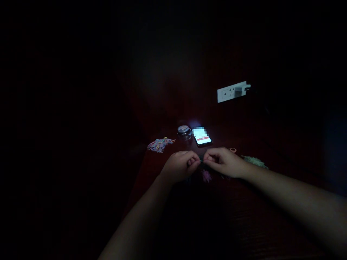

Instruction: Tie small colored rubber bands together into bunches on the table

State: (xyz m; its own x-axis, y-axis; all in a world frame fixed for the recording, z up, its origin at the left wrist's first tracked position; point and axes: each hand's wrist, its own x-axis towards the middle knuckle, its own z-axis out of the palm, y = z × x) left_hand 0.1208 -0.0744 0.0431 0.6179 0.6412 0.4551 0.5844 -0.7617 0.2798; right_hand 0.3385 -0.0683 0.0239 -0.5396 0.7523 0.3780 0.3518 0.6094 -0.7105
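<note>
My left hand (179, 165) and my right hand (227, 162) meet near the middle of the view, fingertips pinched and a small gap between them. A thin pale rubber band (201, 161) runs from one pinch to the other; most of it is hidden by the fingers. Just below the hands lies a small pile of pink rubber bands (206, 176). Beyond my right wrist is a heap of pale green rubber bands (255, 161), with an orange ring (232, 150) close by. Mixed coloured bands (159, 145) are heaped to the left.
A lit phone (204, 140) lies behind the hands, beside a small round lidded jar (184, 133). On the wall at the right is a white socket panel (229, 93) with a plug in it. The dark reddish table (145, 177) fades into shadow.
</note>
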